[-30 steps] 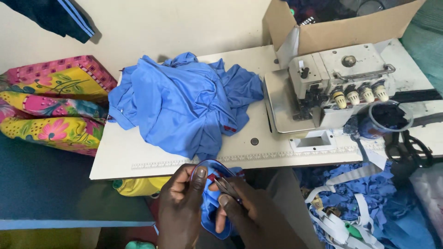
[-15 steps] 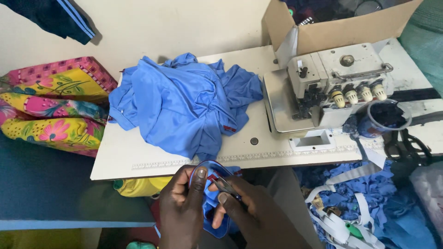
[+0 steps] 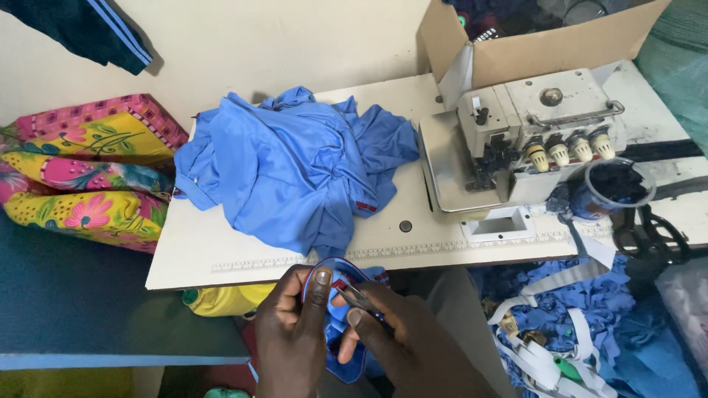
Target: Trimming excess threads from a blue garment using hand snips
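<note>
My left hand point(image 3: 291, 332) pinches a small blue fabric piece point(image 3: 341, 346) with a curved edge, held just below the table's front edge. My right hand point(image 3: 402, 335) holds small metal thread snips point(image 3: 359, 301) against that same piece, with its fingers also under the cloth. A larger pile of blue garments point(image 3: 295, 166) lies on the white table point(image 3: 221, 250) above my hands. To the right of the pile stands a grey overlock sewing machine point(image 3: 516, 140).
An open cardboard box point(image 3: 531, 37) stands behind the machine. Black scissors point(image 3: 649, 236) and a clear cup of scraps point(image 3: 616, 188) lie at the table's right. Blue and white fabric scraps point(image 3: 575, 324) cover the floor to the right. Colourful patterned cushions point(image 3: 88, 169) sit at the left.
My hands have kept the blue piece and the snips, shifting only slightly. The view has drifted a little.
</note>
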